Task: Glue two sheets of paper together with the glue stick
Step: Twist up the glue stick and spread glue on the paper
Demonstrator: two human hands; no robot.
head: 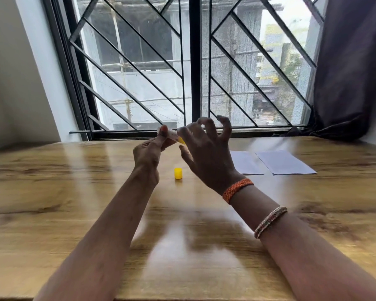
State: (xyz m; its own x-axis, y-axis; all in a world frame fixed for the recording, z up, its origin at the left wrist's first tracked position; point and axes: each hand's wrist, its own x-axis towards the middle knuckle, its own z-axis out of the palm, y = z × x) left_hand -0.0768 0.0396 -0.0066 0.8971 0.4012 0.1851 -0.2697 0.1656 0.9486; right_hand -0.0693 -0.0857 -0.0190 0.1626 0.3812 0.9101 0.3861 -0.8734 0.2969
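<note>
My left hand [149, 152] holds the uncapped glue stick [172, 135] raised above the table, fingers curled round its white body. My right hand [204, 146] pinches the stick's yellow end with thumb and forefinger, its other fingers spread and curled in the air. The yellow cap [178, 173] stands on the wooden table [74, 192] just below both hands. Two white sheets of paper [245, 162] [284, 162] lie flat side by side on the table to the right, apart from each other and partly hidden by my right hand.
A barred window [193, 66] runs along the table's far edge. A dark curtain [352, 68] hangs at the far right. A white wall stands at the left.
</note>
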